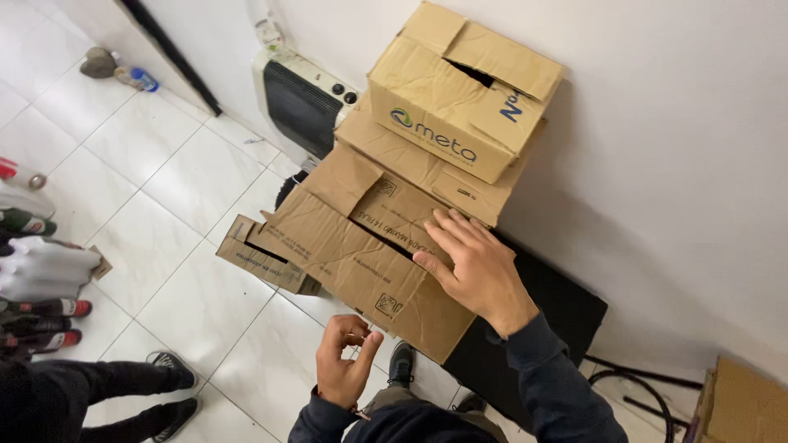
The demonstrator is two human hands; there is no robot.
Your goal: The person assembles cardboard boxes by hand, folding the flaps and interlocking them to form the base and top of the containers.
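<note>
My right hand [476,267] lies flat and open on the box [369,254] flap, left hand [345,365] loosely curled, empty; the box overhangs the black stand's [566,308] front edge, so pressing may tip it off.

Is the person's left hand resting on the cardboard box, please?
No: the left hand is curled in the air below the cardboard box, apart from it, while only the right hand lies flat on its top flap.

two hands [472,262], four cardboard boxes [369,246], one heater [300,102], several bottles [49,308] far left.
</note>
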